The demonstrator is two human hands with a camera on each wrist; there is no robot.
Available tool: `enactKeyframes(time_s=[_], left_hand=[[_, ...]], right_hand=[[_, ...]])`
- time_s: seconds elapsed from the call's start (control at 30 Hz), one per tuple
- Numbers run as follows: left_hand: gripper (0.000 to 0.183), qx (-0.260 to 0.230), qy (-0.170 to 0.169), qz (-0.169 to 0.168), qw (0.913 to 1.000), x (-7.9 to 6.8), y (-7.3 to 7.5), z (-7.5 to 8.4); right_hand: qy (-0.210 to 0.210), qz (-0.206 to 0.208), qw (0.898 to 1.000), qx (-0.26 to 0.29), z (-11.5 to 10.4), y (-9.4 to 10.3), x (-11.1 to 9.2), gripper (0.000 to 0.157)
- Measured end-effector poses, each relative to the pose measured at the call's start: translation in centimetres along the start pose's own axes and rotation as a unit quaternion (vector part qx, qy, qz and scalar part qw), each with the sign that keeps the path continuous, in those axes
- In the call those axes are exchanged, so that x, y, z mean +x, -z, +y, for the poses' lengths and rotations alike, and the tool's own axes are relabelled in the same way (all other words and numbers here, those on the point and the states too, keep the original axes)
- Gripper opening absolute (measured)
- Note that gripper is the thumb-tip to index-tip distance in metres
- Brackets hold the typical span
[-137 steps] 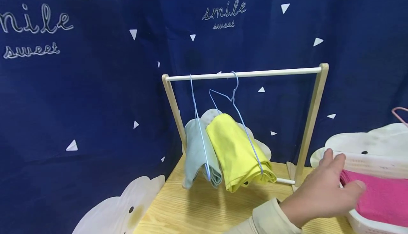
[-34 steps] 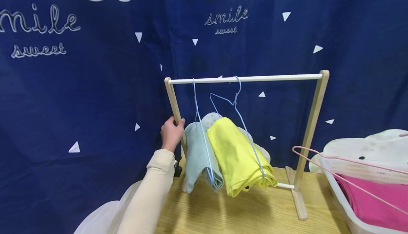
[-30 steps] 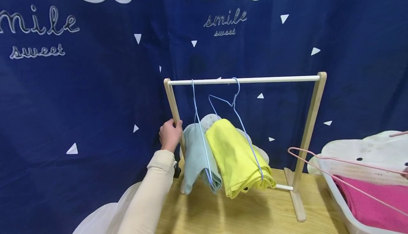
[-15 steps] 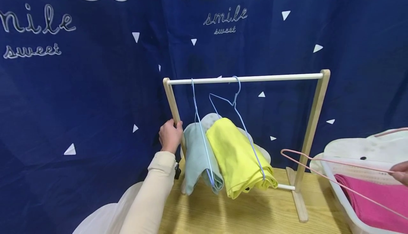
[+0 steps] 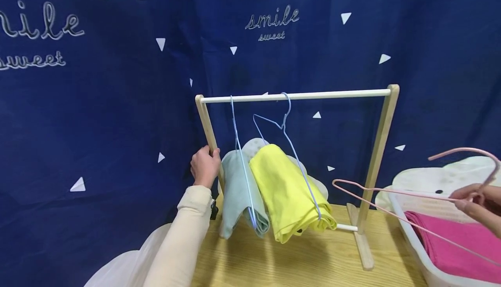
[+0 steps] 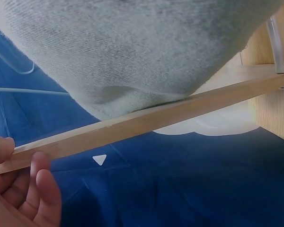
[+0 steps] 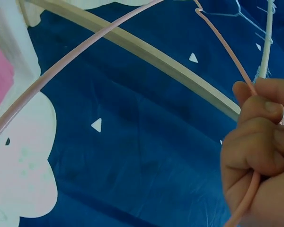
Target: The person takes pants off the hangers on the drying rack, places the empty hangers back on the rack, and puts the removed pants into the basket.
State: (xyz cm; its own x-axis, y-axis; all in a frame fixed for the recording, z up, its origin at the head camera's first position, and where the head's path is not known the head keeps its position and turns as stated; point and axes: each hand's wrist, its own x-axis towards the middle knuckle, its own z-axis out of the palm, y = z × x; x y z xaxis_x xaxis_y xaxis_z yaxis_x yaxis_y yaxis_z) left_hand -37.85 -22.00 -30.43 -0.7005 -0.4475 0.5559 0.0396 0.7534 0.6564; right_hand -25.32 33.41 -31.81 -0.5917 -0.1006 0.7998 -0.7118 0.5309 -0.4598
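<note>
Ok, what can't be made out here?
Right end of pink hanger: cut off by right edge, head view.
Right side of white basket: same edge, head view.
Its floor: hidden by pink cloth, head view.
Start of left lettering: cut off by left edge, head view.

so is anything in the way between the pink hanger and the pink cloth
Nothing visible stands between them. In the head view, the pink hanger in the right hand crosses directly in front of the pink cloth, which lies in the open-topped basket.
</note>
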Motion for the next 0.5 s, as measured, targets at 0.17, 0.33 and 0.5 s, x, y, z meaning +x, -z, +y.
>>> enactKeyframes(time_s=[0.17, 0.33, 0.5], left_hand=[[0.028, 0.0, -0.005, -0.001, 1.0, -0.1, 0.1, -0.1], [0.028, -0.001, -0.003, -0.01, 0.9999, -0.2, 0.1, 0.0], [0.029, -0.003, -0.004, -0.012, 0.9999, -0.2, 0.0, 0.2]], right_hand=[[-0.008, -0.038, 0.998, -0.049, -1.7, 0.0, 0.9, 0.065], [-0.026, -0.092, 0.984, -0.154, -2.6, 0.6, 2.1, 0.042], [-0.045, -0.157, 0.96, -0.228, -3.0, 1.0, 3.4, 0.018]])
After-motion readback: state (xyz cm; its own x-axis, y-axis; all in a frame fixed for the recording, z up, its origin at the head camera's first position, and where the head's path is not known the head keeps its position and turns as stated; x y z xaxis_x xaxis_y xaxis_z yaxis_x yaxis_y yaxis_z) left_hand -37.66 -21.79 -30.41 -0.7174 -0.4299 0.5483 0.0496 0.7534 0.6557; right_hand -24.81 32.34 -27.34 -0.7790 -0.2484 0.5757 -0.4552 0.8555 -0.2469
